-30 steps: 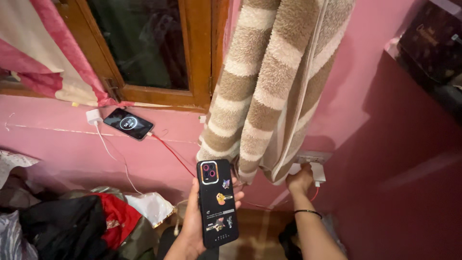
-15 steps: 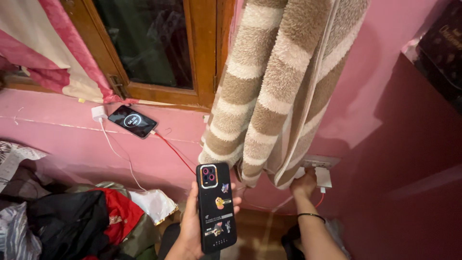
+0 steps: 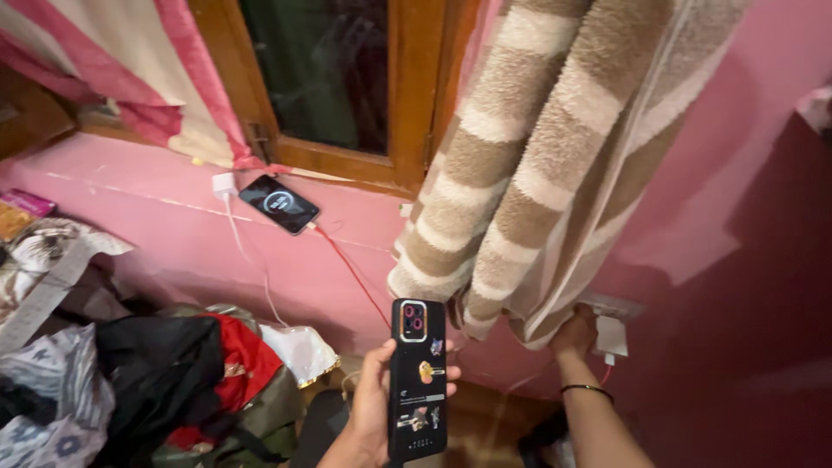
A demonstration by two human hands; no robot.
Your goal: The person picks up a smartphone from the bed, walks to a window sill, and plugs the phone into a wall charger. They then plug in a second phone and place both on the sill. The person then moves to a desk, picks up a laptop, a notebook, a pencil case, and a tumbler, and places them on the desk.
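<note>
Left hand (image 3: 368, 414) grips a black phone (image 3: 418, 378) in a stickered case, fingers wrapped round its edges, back facing the camera. Its long axis runs upright, camera end pointing up toward the striped brown-and-cream blanket (image 3: 555, 165). Right hand (image 3: 575, 333) reaches under the blanket's hem at the white wall socket (image 3: 612, 307), beside a white charger plug (image 3: 611, 337); whether it pinches anything, I cannot tell. Another phone (image 3: 279, 204) lies lit on the pink ledge (image 3: 156, 186), tilted, a red cable (image 3: 351, 270) trailing from it.
</note>
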